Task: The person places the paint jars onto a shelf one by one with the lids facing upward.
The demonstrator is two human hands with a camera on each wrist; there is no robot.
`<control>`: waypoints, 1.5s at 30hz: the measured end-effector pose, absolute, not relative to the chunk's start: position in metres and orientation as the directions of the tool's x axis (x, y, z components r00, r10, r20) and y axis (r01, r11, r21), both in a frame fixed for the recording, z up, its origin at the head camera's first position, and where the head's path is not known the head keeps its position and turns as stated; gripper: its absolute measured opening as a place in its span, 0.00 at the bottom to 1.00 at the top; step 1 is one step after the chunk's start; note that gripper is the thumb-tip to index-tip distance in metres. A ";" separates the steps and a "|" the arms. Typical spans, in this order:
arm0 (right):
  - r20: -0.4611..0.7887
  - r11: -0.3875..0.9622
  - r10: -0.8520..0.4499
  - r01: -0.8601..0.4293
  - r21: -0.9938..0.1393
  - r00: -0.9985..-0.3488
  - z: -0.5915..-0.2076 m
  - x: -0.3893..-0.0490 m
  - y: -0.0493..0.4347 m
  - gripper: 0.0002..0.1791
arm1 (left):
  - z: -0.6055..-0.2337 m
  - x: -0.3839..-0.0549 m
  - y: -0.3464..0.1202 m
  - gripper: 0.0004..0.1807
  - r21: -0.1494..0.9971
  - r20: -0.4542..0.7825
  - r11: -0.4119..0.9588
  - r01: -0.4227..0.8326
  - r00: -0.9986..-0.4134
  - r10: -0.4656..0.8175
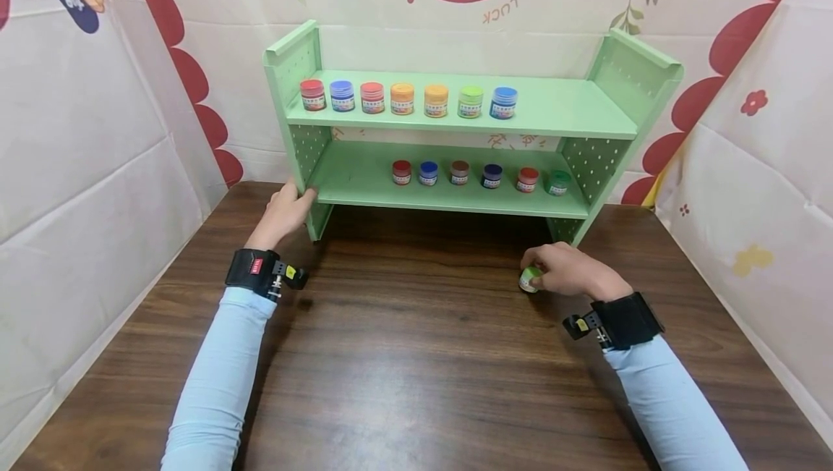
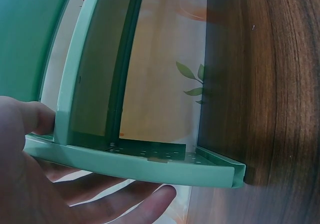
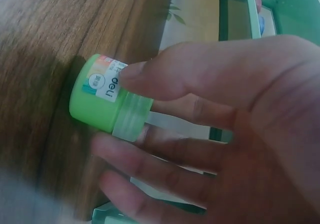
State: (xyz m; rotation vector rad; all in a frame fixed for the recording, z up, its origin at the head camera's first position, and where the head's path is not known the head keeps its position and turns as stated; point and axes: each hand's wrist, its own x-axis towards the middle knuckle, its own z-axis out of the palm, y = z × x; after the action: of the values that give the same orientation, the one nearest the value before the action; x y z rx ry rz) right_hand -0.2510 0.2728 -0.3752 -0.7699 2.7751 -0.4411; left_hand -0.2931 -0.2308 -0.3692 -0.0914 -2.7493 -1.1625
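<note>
My left hand [image 1: 283,215] holds the left side panel of a light green two-tier shelf [image 1: 449,205]. In the left wrist view, the thumb lies on the inner side of the panel edge [image 2: 150,165] and the fingers spread along its outer side. Near the shelf's right foot, my right hand [image 1: 567,268] grips a small green paint jar [image 1: 529,280] low over the table. The right wrist view shows my thumb pressed on the white label of this jar [image 3: 97,97], with fingers behind its clear lid; the jar lies tipped in the grasp.
Several paint jars, among them a blue one [image 1: 504,103], line the upper tier from the left. A shorter row, ending in a dark green jar [image 1: 557,182], stands on the lower tier. Printed white cloth [image 1: 91,167] walls the brown wooden table [image 1: 403,355] at back and sides.
</note>
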 end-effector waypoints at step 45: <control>0.274 0.587 -0.748 -0.795 -0.152 -0.604 -0.263 -0.315 0.058 0.18 | -0.367 -0.291 -0.234 0.34 0.718 0.157 0.689 0.099 -0.987 -0.021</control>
State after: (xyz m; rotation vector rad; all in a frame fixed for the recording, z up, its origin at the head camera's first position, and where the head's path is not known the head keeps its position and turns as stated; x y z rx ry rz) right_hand -0.3150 0.0576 -0.2626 -1.4531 2.9563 -0.4346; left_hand -0.2913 -0.2335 -0.3673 -0.0637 -2.7450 -1.1802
